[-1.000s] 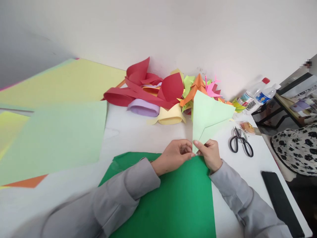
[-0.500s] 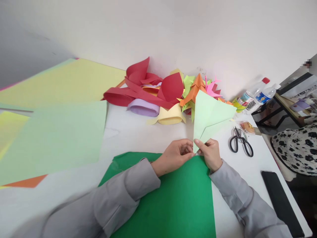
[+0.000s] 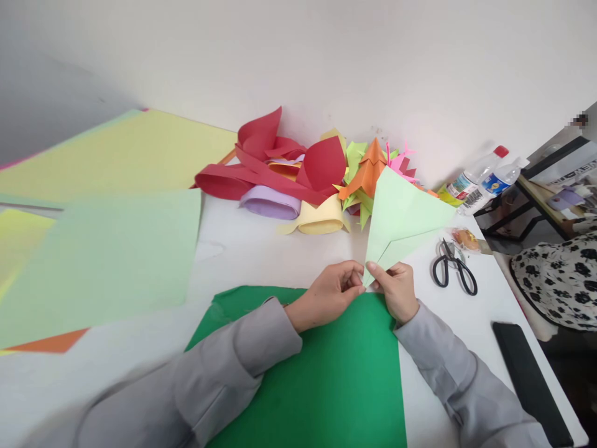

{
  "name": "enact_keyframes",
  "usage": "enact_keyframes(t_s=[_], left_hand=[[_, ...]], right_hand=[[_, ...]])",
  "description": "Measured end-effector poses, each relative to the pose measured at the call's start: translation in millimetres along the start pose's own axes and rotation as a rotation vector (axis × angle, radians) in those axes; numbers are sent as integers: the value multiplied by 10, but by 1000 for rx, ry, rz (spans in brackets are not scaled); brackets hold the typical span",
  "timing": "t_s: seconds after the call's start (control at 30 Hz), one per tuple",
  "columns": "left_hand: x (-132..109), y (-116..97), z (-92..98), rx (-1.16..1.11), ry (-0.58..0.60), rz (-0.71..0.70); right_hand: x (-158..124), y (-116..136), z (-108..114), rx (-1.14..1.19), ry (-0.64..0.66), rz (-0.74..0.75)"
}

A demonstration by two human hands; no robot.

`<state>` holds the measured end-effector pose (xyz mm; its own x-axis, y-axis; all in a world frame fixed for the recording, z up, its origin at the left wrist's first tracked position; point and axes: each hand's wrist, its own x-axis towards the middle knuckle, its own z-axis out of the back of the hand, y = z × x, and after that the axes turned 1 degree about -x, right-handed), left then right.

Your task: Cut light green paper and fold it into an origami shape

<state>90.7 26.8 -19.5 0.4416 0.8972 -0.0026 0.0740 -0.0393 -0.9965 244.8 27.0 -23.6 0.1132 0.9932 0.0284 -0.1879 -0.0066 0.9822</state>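
Observation:
A folded sheet of pale green paper stands up from my hands, narrow at the bottom and fanning out at the top right, with a crease and a folded flap near its lower point. My right hand is closed on its lower part, thumb pressed across the front. At the bottom tip, my left hand pinches the paper between thumb and curled fingers. Beneath both forearms lies a large dark green sheet on the white table.
Red paper loops, a purple paper ring, a cream paper ring and an orange folded figure sit by the wall. Black-handled scissors, bottles and a black flat object are rightward. Pale green sheets lie left.
The upper part of the folded pale green paper has tilted slightly to the right. Both hands keep their hold at its lower point, almost unmoved.

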Motion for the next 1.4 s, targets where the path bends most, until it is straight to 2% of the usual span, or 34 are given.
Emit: enact_keyframes(t_s=[0.37, 1.0, 1.4], left_hand=[[15, 68, 30, -79, 15, 16], [4, 46, -4, -77, -27, -8], [8, 1, 6, -116, -68, 22]], right_hand=[[38, -9, -9, 86, -66, -32], [33, -18, -1, 17, -23, -15], [8, 18, -14, 63, -32, -10]])
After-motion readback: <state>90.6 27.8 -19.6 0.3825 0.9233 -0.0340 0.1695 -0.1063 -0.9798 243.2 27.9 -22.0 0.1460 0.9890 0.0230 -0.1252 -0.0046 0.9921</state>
